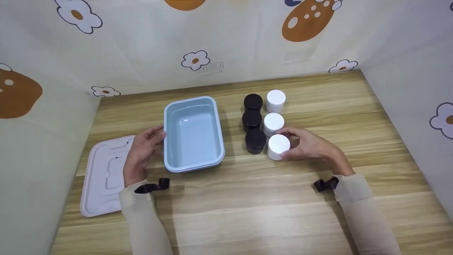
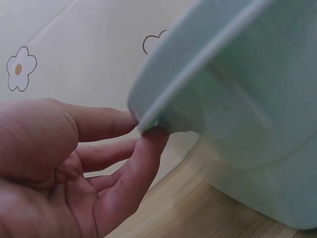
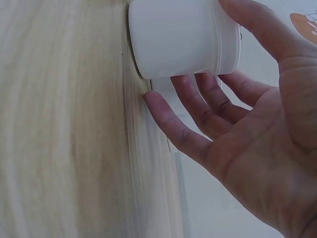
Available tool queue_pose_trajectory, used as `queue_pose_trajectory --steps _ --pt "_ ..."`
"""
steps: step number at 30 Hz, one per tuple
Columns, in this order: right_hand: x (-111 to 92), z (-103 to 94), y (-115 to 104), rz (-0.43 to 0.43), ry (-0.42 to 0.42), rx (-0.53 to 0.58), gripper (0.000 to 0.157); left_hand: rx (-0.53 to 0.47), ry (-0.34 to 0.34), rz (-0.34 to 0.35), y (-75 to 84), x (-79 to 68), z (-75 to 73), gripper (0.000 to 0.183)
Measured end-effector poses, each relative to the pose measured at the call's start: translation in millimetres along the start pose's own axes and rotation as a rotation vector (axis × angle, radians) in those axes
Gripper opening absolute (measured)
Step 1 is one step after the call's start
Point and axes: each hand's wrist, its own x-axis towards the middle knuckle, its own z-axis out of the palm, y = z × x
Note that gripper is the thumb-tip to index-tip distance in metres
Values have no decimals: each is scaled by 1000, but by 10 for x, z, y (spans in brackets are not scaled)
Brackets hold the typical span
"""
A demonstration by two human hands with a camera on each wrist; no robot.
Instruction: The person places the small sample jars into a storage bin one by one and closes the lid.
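My left hand (image 1: 142,150) pinches the blue bin (image 1: 198,141); right of it, my right hand (image 1: 307,144) grips a white jar (image 1: 278,147) that, dragged binward, could topple a black jar (image 1: 255,141).

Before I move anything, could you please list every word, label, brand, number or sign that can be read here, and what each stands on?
No text can be read with certainty.
Wall covering: faint marks beside the middle flower, and fainter ones farther right, all too faint to read.
White jars, black jars, blue tub and pale lid: no lettering that I can make out.
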Motion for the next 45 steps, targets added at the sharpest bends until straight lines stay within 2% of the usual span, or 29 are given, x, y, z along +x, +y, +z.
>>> queue_pose_trajectory --steps 4,9,18,23,29,35,45 --pt "1 8 -13 -20 -6 -15 61 -18 1 16 -19 8 12 56" --pt "1 31 -51 -29 -18 -12 60 3 5 -3 -25 3 7 55" --pt "-65 53 -209 -38 32 36 59 7 -8 -14 -21 24 -11 58" --pt "-61 70 -278 -72 70 17 57 -2 -6 -6 -4 41 -12 58" --pt "-68 90 -332 -93 67 -5 55 -8 -16 -8 -7 50 -33 59" --pt "-76 143 -406 -113 101 -29 56 -39 -24 9 -21 29 -45 59" --pt "-66 293 -568 -216 182 -27 58 -11 -20 -23 -8 35 -45 60"
